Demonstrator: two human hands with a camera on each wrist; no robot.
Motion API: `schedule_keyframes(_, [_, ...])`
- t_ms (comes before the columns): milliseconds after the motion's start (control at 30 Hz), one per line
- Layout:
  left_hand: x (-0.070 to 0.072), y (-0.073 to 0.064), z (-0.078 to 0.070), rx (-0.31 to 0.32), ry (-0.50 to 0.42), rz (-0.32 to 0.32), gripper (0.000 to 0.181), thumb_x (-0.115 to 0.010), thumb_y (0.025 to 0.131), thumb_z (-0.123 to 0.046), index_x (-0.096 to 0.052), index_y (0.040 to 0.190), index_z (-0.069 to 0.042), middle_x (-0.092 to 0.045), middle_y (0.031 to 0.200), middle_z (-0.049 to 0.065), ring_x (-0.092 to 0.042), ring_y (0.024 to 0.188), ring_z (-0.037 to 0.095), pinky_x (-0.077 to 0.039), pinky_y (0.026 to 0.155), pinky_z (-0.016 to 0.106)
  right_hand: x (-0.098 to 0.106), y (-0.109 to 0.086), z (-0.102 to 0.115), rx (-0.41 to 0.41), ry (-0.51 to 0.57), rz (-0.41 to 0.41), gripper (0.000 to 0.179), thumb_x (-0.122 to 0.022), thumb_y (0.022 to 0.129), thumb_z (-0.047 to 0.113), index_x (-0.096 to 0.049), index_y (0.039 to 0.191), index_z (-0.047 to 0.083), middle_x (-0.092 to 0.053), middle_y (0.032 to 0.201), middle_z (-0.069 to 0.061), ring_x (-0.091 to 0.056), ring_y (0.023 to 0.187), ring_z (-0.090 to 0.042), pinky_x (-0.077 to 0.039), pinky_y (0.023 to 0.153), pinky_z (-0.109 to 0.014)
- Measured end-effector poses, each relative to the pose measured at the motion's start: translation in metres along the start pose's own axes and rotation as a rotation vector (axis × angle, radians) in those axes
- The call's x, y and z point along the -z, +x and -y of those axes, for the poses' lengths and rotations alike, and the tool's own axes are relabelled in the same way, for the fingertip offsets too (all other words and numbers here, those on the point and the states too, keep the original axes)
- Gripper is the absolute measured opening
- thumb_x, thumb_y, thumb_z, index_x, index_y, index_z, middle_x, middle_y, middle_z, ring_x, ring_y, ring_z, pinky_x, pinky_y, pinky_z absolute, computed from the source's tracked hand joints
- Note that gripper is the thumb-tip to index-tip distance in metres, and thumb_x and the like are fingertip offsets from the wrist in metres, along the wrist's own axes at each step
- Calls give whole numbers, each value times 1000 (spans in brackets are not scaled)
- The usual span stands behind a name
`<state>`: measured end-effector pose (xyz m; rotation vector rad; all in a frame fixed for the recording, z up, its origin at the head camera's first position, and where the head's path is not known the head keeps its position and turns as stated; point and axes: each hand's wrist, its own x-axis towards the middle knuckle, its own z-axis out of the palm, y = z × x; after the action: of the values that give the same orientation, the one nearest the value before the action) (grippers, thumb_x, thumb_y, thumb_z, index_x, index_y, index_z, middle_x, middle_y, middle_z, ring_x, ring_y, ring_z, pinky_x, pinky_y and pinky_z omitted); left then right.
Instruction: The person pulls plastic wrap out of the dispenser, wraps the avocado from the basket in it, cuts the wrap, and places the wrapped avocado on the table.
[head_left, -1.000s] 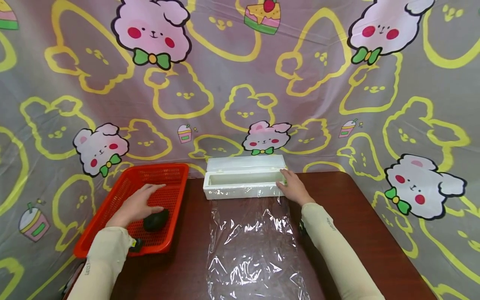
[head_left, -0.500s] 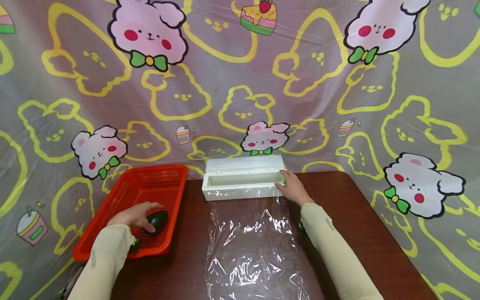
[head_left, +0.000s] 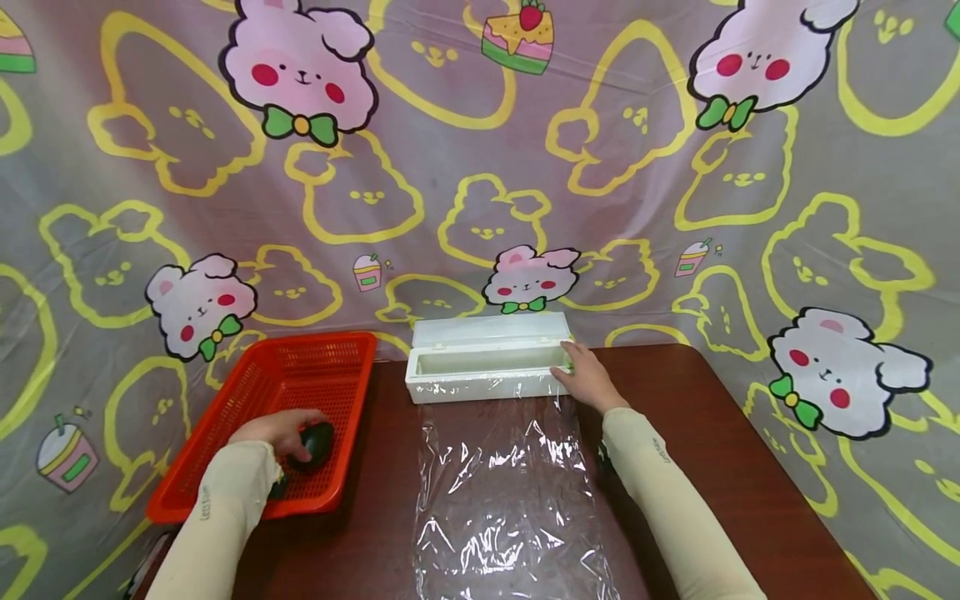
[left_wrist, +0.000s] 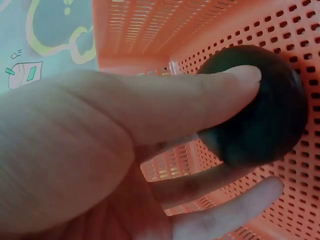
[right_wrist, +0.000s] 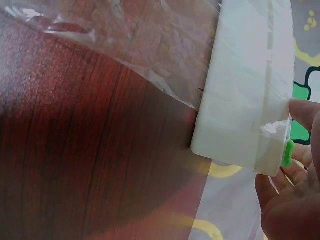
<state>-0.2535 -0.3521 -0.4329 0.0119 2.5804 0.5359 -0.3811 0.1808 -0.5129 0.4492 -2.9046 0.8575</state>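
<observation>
Left hand [head_left: 273, 431] now down, gripping dark fruit [head_left: 318, 446] near basket's [head_left: 315, 504] right edge, apparently secured; right hand [head_left: 589, 380] holds white box [head_left: 480, 386] by its end

Film [head_left: 510, 500]: glossy plastic, wrinkled; box [head_left: 472, 387]: smooth plastic; basket [head_left: 318, 392]: perforated plastic; table [head_left: 727, 450]: wood-grained, satiny; backdrop [head_left: 450, 158]: creased cloth

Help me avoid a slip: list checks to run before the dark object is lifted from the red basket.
1. Left hand on the dark object: ok, thumb touching it inside the red basket.
2. Firmness of that hold: cannot tell.
3. Right hand on the white box: ok, holding its right end.
4. Clear film spread on the table in front of the box: ok.
5. Film smooth: not ok, wrinkled.
6. Film's near edge flat: cannot tell, outside the head view.
</observation>
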Motion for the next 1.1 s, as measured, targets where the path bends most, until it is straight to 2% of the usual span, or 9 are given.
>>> schedule_keyframes(167, [-2,2,-4,80,-36,0,78,-89,78,-20,-55,148,-17,-50,140,28,-49,111,39,-57,83,54,0,-1,0,2,11,-1,67,-62,103,28,-37,156,-4,-40,156,-30,-39,144,-48,-35,118,-62])
schedule_keyframes(300, [-4,5,-3,77,-24,4,77,-90,77,-19,-56,145,-19,-52,136,25,-51,108,37,-57,82,52,0,-2,-1,-4,20,3,68,-62,103,29,-36,157,-3,-40,156,-30,-39,144,-48,-34,118,-62])
schedule_keyframes(400, [-4,8,0,49,-3,10,75,-90,77,-18,-55,143,-19,-54,133,23,-51,107,36,-56,85,54,0,-2,-1,-9,23,0,68,-62,103,30,-36,157,-2,-39,157,-30,-39,144,-48,-34,118,-62])
schedule_keyframes(500, [-4,11,1,-3,16,30,73,-88,78,-12,-53,143,-15,-52,138,27,-51,116,42,-51,96,61,0,-3,1,-16,33,4,68,-62,104,31,-36,157,-2,-38,158,-29,-38,145,-48,-35,118,-62])
schedule_keyframes(633, [-4,14,3,-35,3,49,73,-85,79,-5,-51,143,-9,-47,144,31,-49,123,45,-45,104,67,1,-3,2,-26,36,14,68,-61,104,32,-35,158,-1,-37,159,-28,-37,147,-47,-34,119,-62])
schedule_keyframes(733, [-4,15,4,-30,-5,48,75,-85,79,-6,-51,145,-10,-45,144,31,-48,118,44,-51,98,61,1,-1,2,-26,29,17,68,-61,105,32,-35,158,-1,-37,159,-28,-37,147,-47,-33,120,-61])
schedule_keyframes(800, [-4,15,5,-27,-17,49,77,-84,80,-6,-49,148,-10,-37,151,35,-45,119,46,-56,90,55,2,0,2,-29,28,23,68,-60,105,33,-34,159,0,-36,160,-27,-36,147,-47,-33,120,-61])
schedule_keyframes(900, [-2,13,3,-56,-5,29,78,-84,82,-8,-47,151,-10,-30,154,39,-45,121,50,-58,84,52,2,0,2,-34,30,31,68,-60,106,33,-33,159,0,-35,161,-28,-36,148,-47,-33,120,-61])
schedule_keyframes(1100, [8,7,-4,-151,45,-71,82,-85,83,-15,-44,153,-14,-43,142,29,-49,119,49,-48,97,72,2,0,0,-41,31,31,69,-62,105,32,-33,159,-1,-35,160,-28,-35,148,-47,-32,121,-61])
